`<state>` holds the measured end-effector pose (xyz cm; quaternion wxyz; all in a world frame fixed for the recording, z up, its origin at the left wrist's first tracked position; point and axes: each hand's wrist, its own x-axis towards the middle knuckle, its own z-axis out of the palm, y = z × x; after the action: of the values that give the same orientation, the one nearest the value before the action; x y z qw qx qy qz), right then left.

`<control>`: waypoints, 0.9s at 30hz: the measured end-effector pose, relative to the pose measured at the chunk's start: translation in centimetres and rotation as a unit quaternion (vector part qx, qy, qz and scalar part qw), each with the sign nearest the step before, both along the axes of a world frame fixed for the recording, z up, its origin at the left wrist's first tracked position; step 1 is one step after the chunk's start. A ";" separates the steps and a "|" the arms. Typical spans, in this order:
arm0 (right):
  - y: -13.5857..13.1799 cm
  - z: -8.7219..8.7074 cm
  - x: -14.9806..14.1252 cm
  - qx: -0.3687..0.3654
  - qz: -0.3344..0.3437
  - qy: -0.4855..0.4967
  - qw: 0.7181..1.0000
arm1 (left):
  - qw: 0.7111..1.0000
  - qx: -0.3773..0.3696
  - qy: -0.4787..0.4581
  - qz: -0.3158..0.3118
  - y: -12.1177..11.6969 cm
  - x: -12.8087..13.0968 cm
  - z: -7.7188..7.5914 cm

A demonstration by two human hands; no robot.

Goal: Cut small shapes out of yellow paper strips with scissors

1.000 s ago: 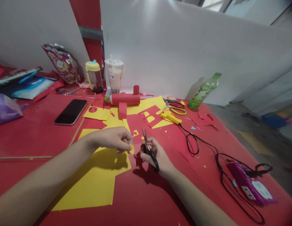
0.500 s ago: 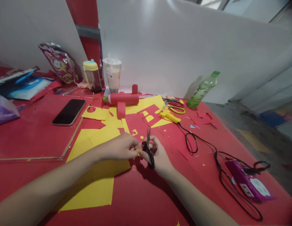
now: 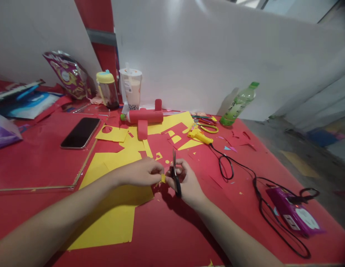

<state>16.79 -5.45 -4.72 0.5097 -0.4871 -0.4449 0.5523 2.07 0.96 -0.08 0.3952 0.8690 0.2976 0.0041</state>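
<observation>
Right hand (image 3: 189, 185) curled, its fingers wrap the black-handled scissors (image 3: 178, 187), which sit above the red table (image 3: 158, 233) near the middle of the scene. Their long axis runs from near to far: the blades, almost together, point to the far side, and the handle loop lies toward the near side, slightly right. Left hand (image 3: 146, 171), nearly closed, pinches a small yellow piece (image 3: 163, 178) between thumb and forefinger, just left of the scissors; the right thumb reaches its edge. Which way that piece's long axis lies is too small to tell. Yellow paper (image 3: 111, 222) spreads beneath the left forearm.
</observation>
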 end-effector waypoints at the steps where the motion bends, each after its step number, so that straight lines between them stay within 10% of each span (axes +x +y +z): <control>1: 0.0 0.0 0.0 0.003 -0.001 -0.006 1.000 | 1.000 0.005 0.001 -0.009 0.0 0.0 0.1; 18: 0.0 0.4 -0.1 0.015 -0.024 -0.049 0.998 | 0.999 0.011 -0.030 -0.012 0.1 -0.2 -0.1; 27: 0.4 -0.6 0.5 0.014 -0.021 -0.018 1.000 | 0.986 -0.038 -0.097 0.129 0.4 -0.6 1.1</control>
<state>17.30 -5.08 -5.28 0.5204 -0.4987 -0.4511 0.5263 1.49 1.33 1.04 0.4509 0.8031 0.3677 0.1282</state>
